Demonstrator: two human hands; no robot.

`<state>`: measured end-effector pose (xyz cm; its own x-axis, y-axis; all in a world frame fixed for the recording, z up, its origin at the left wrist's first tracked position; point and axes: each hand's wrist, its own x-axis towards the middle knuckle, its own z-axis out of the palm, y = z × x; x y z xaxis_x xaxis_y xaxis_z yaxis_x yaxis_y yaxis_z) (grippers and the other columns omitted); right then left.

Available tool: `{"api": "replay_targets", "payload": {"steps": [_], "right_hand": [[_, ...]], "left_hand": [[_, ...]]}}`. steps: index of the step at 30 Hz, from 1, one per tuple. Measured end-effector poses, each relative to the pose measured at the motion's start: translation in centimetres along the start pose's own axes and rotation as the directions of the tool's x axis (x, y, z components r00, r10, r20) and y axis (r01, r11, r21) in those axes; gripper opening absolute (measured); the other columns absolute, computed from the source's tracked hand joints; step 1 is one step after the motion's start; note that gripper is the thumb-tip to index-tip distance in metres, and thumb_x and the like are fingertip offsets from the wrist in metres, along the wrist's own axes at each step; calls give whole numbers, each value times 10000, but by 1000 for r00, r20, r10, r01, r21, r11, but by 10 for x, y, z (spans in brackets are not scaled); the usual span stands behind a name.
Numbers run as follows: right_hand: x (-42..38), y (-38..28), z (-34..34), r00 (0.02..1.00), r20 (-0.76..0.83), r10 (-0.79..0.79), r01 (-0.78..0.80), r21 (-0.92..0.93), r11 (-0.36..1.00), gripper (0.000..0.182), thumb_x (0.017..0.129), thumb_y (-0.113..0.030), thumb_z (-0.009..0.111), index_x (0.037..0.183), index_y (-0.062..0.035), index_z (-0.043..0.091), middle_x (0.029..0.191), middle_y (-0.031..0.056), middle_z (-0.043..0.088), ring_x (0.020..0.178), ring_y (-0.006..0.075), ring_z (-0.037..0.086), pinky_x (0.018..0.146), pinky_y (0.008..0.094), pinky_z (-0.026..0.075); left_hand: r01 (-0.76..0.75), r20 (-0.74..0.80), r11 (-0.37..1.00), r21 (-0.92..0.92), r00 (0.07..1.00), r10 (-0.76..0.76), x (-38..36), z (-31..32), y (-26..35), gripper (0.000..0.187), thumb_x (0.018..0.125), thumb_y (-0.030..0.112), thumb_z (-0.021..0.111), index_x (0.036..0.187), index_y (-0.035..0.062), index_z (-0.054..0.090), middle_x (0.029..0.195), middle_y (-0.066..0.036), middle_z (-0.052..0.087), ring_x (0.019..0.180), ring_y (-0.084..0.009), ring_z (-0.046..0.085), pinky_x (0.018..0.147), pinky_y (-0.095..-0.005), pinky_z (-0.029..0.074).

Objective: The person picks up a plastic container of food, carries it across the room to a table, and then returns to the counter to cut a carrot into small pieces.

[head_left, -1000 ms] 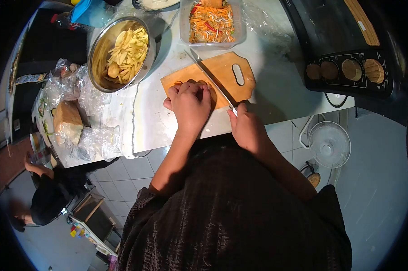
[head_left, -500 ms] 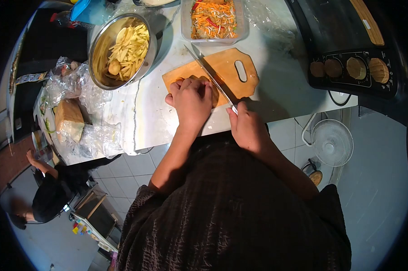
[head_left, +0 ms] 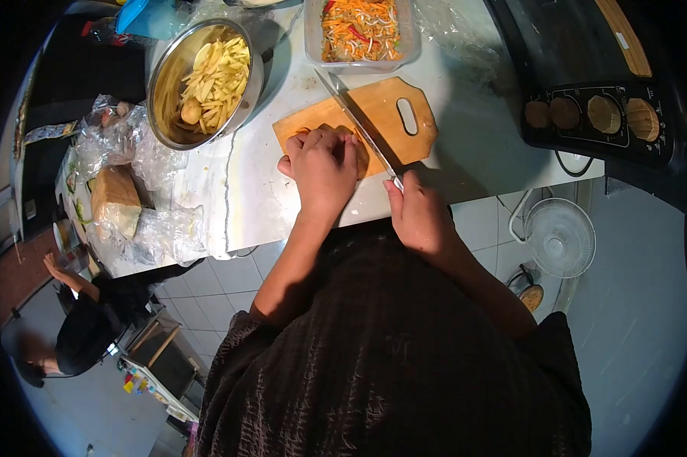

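Note:
A wooden cutting board (head_left: 395, 95) with a slot handle lies near the counter's edge. My left hand (head_left: 324, 167) presses down on its left part, fingers curled and bunched together. Orange bits show at the fingertips, but what they hold is mostly hidden beneath them. In my right hand (head_left: 421, 209) is a knife (head_left: 365, 128), gripped by its pale handle. Its long blade slants up and left across the board, just right of my left fingers. Behind the board, to the left, a steel bowl (head_left: 160, 114) holds yellow potato sticks (head_left: 220, 76) and a round peeled potato (head_left: 191, 112).
Past the board stands a clear plastic container (head_left: 362, 67) of shredded carrot and sprouts. A black stove (head_left: 587, 114) with knobs is on the right. Plastic bags (head_left: 164, 228) and a wrapped tan block (head_left: 116, 199) lie left. Another person's arm (head_left: 73, 278) is at lower left.
The knife blade and my right hand have shifted very slightly. My left hand stays in place on the board, fingers still bunched.

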<state>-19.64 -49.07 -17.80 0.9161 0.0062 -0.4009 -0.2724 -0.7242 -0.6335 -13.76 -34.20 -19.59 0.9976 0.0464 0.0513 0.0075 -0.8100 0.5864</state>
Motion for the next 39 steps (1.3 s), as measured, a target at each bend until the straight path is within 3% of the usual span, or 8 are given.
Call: {"api": "replay_targets", "payload": {"steps": [7,32,39], "right_hand": [[-1,-3,0,1000,10,16,-16,-8,1000,329,982,-274,490,877,37,473,700,295,597,714,497,589,603,541,465],[9,-10,2,993,107,48,-48,-7,999,341,998,-285,436,951,53,446,788,337,604,794,523,579,714,563,465],[8,-10,3,994,104,44,-45,2,999,337,999,-280,433,954,53,444,777,330,606,789,518,582,715,564,464]], "left_hand": [[0,2,1000,-26,1000,0,0,1,-5,125,811,147,674,823,24,693,851,-118,656,921,-329,491,828,-403,392],[16,-7,1000,11,1000,-16,1,1,-1,115,792,153,687,814,41,701,856,-90,667,938,-312,483,822,-412,350],[45,23,998,-53,999,-44,2,0,-3,112,789,150,690,798,38,696,845,-89,667,937,-315,481,838,-410,368]]}}
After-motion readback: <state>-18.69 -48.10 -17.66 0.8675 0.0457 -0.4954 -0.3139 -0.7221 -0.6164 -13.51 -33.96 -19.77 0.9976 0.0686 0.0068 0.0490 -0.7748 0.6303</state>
